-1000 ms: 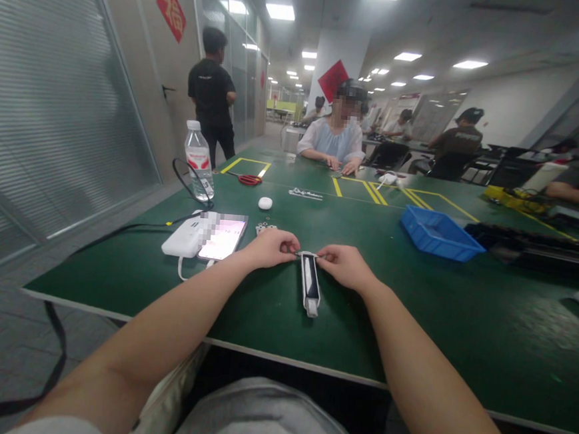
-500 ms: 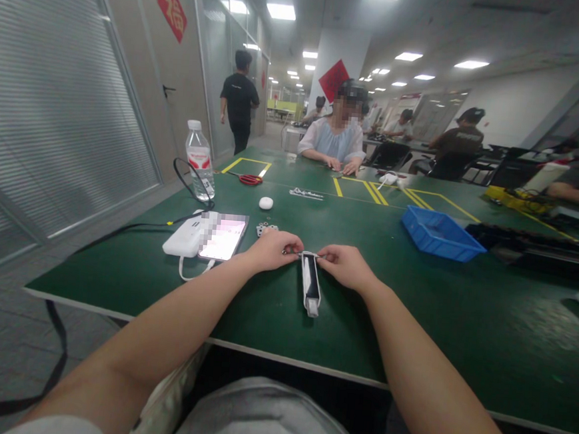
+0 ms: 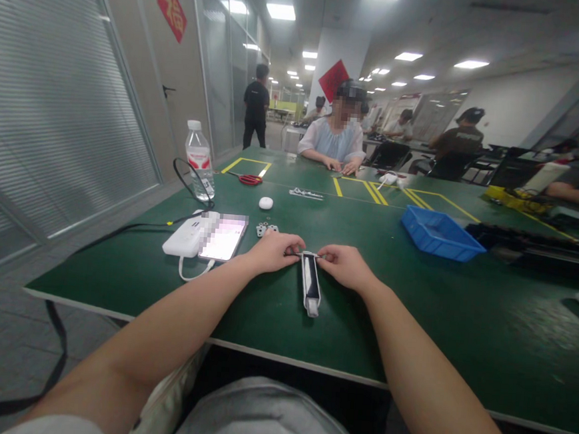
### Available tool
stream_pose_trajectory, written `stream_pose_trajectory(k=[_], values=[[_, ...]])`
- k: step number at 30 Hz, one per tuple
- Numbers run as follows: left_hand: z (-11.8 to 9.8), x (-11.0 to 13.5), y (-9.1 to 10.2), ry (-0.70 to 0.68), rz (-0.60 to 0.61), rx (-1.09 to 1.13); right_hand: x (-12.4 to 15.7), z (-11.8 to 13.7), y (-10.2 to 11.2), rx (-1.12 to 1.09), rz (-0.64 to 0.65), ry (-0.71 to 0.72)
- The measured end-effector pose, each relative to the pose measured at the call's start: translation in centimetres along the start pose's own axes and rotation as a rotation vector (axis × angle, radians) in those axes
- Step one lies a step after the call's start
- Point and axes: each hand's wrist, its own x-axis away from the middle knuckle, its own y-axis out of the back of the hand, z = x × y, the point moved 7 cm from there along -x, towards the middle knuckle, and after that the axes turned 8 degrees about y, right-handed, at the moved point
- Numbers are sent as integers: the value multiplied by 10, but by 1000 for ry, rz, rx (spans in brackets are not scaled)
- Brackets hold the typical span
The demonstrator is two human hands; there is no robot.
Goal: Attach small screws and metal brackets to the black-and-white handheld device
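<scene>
A long narrow black-and-white part [image 3: 310,283] lies on the green table [image 3: 412,320], pointing away from me. My left hand [image 3: 271,251] is closed in a pinch on a small metal piece [image 3: 293,251] at the part's far end. My right hand [image 3: 344,265] pinches the same far end from the other side. Both hands rest on the table with fingertips almost meeting.
A phone [image 3: 223,236] on a white power bank [image 3: 185,238] lies left of my hands, with small metal parts [image 3: 265,228] behind. A water bottle [image 3: 200,160], red scissors [image 3: 249,179], a white puck [image 3: 265,203] and a blue tray [image 3: 439,233] stand farther off. Other people sit across.
My hands hold nearly the same place; the left fingers shifted slightly on the metal piece. A person in black at the back left has walked farther away down the corridor.
</scene>
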Motion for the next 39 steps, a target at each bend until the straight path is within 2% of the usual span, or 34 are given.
stream_pose_trajectory(k=[11,19,27,39], values=[[8,-2,2,-28,3,0,1,0,-1,-26,16,-11],[17,-1,9,38,46,-161,1,-2,-1,-30,19,-33],[20,-2,18,82,50,-215,1,-4,0,-47,9,-27],[20,-2,15,71,36,-284,1,-5,0,-72,9,-26]])
